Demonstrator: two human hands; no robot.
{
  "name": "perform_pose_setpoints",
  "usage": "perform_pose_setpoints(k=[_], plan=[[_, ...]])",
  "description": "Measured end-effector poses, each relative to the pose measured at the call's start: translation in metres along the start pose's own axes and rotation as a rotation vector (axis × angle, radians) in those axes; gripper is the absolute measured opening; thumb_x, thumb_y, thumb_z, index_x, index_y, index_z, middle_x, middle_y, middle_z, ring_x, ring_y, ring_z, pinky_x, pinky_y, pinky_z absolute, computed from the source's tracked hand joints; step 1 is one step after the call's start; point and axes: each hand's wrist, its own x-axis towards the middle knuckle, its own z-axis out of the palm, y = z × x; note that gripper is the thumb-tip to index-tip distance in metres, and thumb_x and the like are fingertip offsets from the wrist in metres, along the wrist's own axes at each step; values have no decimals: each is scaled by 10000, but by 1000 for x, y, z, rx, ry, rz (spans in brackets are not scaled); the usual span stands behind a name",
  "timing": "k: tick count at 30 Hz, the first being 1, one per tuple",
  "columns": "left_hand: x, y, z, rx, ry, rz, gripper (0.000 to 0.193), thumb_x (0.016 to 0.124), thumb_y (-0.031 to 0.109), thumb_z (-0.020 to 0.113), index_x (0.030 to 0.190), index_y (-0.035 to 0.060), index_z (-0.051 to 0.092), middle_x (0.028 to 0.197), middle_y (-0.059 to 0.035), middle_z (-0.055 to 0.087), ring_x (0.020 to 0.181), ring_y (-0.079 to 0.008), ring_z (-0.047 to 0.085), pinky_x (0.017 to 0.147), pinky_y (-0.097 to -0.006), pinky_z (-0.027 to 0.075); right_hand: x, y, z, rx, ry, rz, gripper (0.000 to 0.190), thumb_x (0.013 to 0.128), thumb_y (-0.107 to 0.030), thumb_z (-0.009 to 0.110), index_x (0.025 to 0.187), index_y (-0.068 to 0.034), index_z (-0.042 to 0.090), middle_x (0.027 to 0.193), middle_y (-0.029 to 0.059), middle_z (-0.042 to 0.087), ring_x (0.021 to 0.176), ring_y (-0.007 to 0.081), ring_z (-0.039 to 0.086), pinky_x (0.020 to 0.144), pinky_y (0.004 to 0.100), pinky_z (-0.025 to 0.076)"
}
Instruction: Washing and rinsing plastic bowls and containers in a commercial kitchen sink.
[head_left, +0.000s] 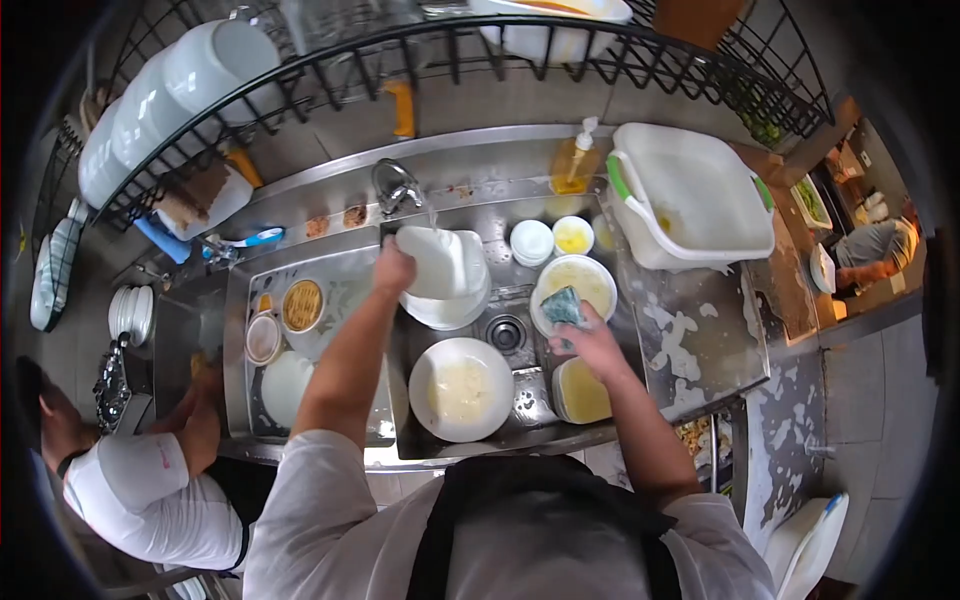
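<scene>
My left hand (395, 268) grips the edge of a white plastic container (429, 262), tilted under the faucet (397, 187), from which water runs. Below it in the steel sink are more white containers (450, 309). In my right hand (589, 337) is a green scouring sponge (562, 306), held over a round white tub (576, 274) with cloudy liquid. A square tub of yellowish liquid (586, 390) stands just below that hand. Nearer my body sits a white bowl (461, 390) with pale liquid, left of the sink drain (505, 334).
Two small round tubs (532, 241) stand behind, near a soap pump bottle (576, 161). A large white basin (690, 199) with green handles rests right. A black wire rack (450, 34) of dishes hangs overhead. At left another person (150, 487) works by the adjoining basin (238, 405).
</scene>
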Motion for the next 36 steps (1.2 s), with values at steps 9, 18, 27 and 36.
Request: perform_pose_setpoints(k=[9,18,27,36], plan=[[-49,11,114,-320,444,-226,662,980,421,618,1456,-15,473,1411,-302,535,1289,-472,507,1069,-529,420,15,-144,-165,-661,566,-875,625,932,-193,561,1536,-151,409,1275,147,640,1131,239,627,951,354,500],[-267,193,201,217,-611,607,437,877,297,660,1273,114,641,1242,-196,641,1161,-383,614,955,-523,526,177,-149,-238,-1329,38,-186,678,823,-293,663,1440,-40,545,1237,255,691,1111,371,676,964,443,508],[-275,226,206,424,-522,628,484,814,230,710,1252,46,619,1245,-194,622,1168,-354,601,926,-465,549,206,-146,-255,-1360,-6,-237,738,933,-403,594,1516,20,432,1548,287,439,1471,411,381,1221,406,299],[-273,230,196,224,-663,234,350,909,191,641,1230,57,603,1179,-213,693,1043,-369,707,839,-484,577,203,-147,-258,-1152,-99,-215,585,1030,-264,472,1536,18,389,1537,246,457,1455,350,409,1208,373,294]])
